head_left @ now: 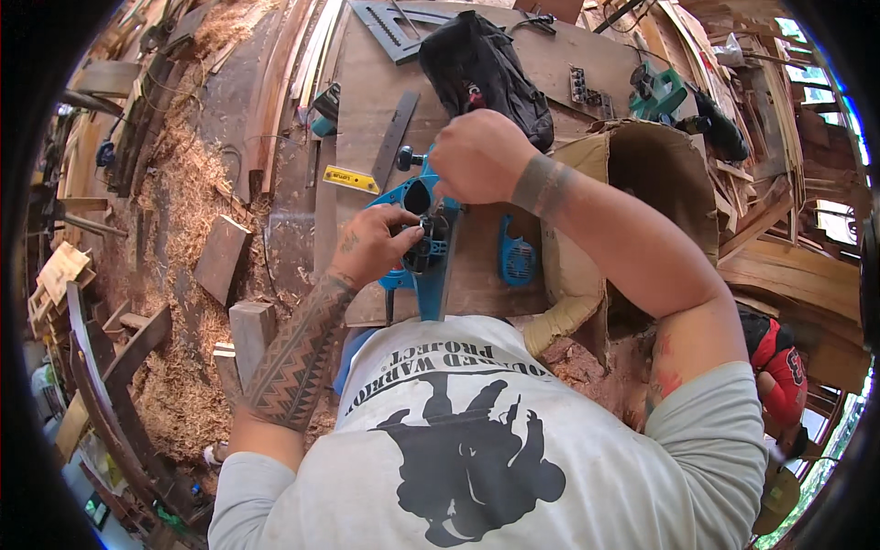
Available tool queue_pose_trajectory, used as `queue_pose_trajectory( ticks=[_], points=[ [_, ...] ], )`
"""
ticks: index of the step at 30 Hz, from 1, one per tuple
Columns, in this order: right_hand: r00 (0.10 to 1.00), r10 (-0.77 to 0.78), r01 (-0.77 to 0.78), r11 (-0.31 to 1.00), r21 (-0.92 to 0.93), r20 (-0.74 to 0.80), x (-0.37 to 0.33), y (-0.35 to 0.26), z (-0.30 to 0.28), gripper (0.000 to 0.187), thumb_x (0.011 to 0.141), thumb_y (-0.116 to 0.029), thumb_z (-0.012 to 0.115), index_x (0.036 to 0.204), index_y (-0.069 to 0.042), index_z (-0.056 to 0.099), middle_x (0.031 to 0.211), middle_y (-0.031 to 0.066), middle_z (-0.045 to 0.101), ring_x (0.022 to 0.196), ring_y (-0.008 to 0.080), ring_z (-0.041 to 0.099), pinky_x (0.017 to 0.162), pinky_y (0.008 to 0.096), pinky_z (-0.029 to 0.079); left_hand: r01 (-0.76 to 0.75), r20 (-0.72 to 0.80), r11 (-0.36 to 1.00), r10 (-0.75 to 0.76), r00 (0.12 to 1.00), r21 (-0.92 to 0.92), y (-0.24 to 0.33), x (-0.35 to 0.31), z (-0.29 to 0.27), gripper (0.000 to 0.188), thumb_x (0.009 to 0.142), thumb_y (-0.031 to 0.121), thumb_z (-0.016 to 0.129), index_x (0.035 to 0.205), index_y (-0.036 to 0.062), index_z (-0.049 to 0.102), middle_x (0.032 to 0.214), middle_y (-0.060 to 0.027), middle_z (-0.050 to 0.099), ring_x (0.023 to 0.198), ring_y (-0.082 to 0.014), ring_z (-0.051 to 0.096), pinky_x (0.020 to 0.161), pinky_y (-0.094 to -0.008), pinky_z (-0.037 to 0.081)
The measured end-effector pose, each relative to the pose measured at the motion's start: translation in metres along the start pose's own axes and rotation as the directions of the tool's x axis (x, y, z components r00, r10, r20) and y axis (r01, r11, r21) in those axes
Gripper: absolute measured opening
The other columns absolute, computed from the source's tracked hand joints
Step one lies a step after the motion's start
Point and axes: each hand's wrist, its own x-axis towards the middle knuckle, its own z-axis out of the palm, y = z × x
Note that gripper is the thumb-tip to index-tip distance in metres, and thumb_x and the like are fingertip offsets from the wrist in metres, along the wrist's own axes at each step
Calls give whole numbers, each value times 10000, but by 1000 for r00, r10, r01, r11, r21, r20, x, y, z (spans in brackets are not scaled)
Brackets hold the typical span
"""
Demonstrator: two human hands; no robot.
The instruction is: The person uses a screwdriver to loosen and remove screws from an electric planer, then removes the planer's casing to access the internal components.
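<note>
A blue electric planer [429,298] lies on the wooden worktop, pointing away from me, its dark inner parts exposed. My left hand [371,243] is at its left side, thumb and index finger pinched on a small dark part of the planer. Closed over the planer's far right portion is my right hand [481,156]; whatever its fingers grip is hidden behind the knuckles. A loose blue vented cover [518,254] rests to the planer's right. Just beyond my left hand lies a try square with a yellow stock [351,178] and a dark blade.
A black bag [481,69] and a metal square [378,35] occupy the far worktop. An open cardboard box [577,183] stands under my right forearm. Green power tool [657,92] sits far right. Shavings [179,367] and wood pieces cover the left floor. Another person's red sleeve [786,367] shows at right.
</note>
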Motion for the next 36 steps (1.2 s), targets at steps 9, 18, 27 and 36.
queue_pose_trajectory(
  ticks=[9,18,27,36],
  points=[
    [979,-71,58,996,71,190,28,26,14,395,811,-486,797,812,-92,787,864,140,754,913,369,739,794,498,579,-24,-15,999,23,1000,-46,-8,0,3,254,922,232,782,1081,35,800,984,-156,752,896,-303,743,808,-409,573],
    [974,-117,98,989,110,192,36,32,16,434,798,-509,816,819,-77,783,855,166,741,901,397,724,779,520,563,24,29,992,-21,999,-122,2,5,-1,290,933,233,775,1085,-13,784,975,-140,734,639,-227,736,563,-344,596],
    [926,-110,16,968,252,362,47,54,37,471,762,-541,835,831,-76,806,819,168,743,844,384,737,737,491,564,-104,23,988,102,994,114,3,21,-3,314,869,289,797,1023,15,803,998,-185,752,876,-332,753,802,-426,596],
    [958,-170,117,967,226,231,46,42,35,452,752,-524,835,804,-76,799,881,170,758,851,390,732,749,503,568,-32,34,997,30,999,76,9,20,-4,281,838,266,817,993,32,803,989,-179,753,920,-354,731,846,-443,575]
  ],
)
